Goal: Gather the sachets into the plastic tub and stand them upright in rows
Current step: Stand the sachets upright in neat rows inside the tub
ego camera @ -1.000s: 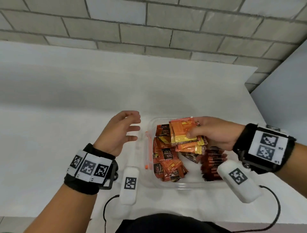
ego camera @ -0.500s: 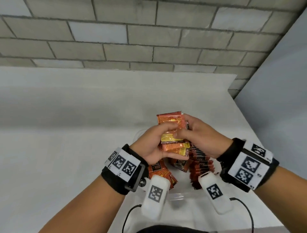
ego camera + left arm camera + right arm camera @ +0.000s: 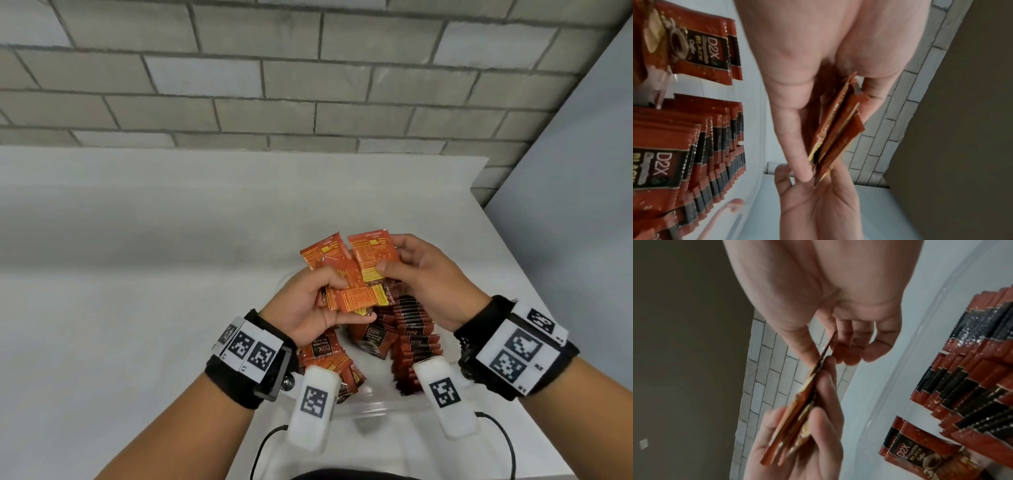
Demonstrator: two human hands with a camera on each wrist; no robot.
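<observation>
Brick wall behind white table [image 3: 137, 308]. Both hands, left hand [image 3: 308, 305] and right hand [image 3: 428, 277], pinching a sachet bunch [image 3: 352, 274] above plastic tub [image 3: 376, 407]; squaring up, then standing beside upright row [image 3: 411, 329].

Even, soft indoor light; head view sharp, edges bowed; both wrist views motion-blurred, dim corners.

Red-orange sachets [image 3: 356, 274] (black panels, yellow patches) above a clear tub [image 3: 376, 407].

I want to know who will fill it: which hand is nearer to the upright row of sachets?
Right. The right hand is directly above the row; the left hand is beside it, over loose sachets.
</observation>
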